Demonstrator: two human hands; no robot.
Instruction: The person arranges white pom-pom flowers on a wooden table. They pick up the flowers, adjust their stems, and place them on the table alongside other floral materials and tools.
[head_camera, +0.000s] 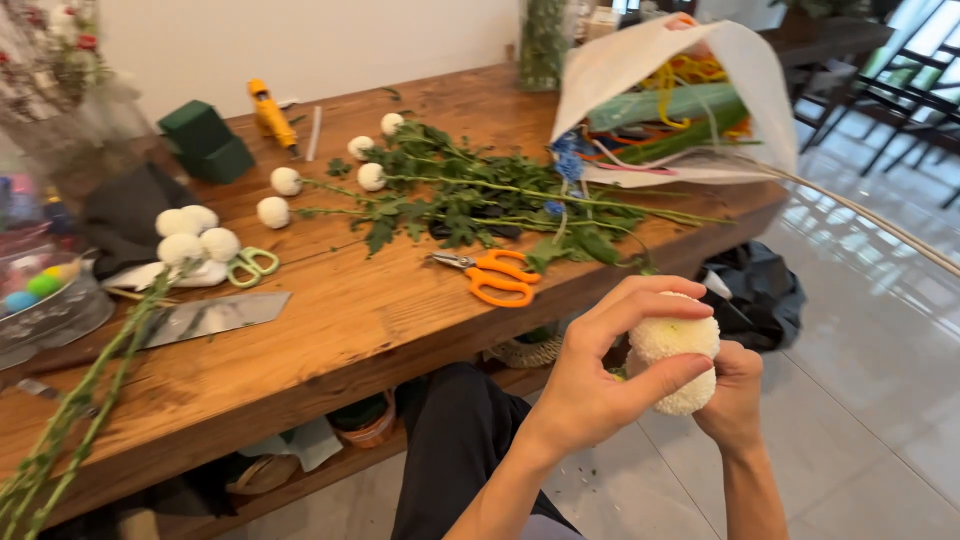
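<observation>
Nearest the camera, below the table edge and above the tiled floor (880, 420), both hands close on one white pompon flower head (682, 350). Left hand (590, 385): fingers curled over the top and front of the bloom, thumb pressed against its lower side. Right hand (735, 395): wrapped around the bloom from behind and beneath, fingers mostly hidden by the flower. The bloom is held clear of the table, just in front of the person's dark-trousered knee (455, 440). Beyond the hands, the wooden table (330, 340) carries orange-handled scissors (492, 275) near its front edge. Left of these lie a flat reflective sheet (215, 318), green-handled scissors (250, 265), and a cluster of white blooms (190, 235) whose green stems (90, 400) run toward the lower left corner. At mid-table, a spread of leafy cut stems (470, 195) lies with several more white flower heads (285, 195) at its left end. A white paper bag (640, 60) of coloured strands rests at the right end, tipped open toward the camera. Farther back stand green foam blocks (205, 140) and a yellow glue gun (270, 115). A dark bag (755, 290) lies on the floor beside the table.
</observation>
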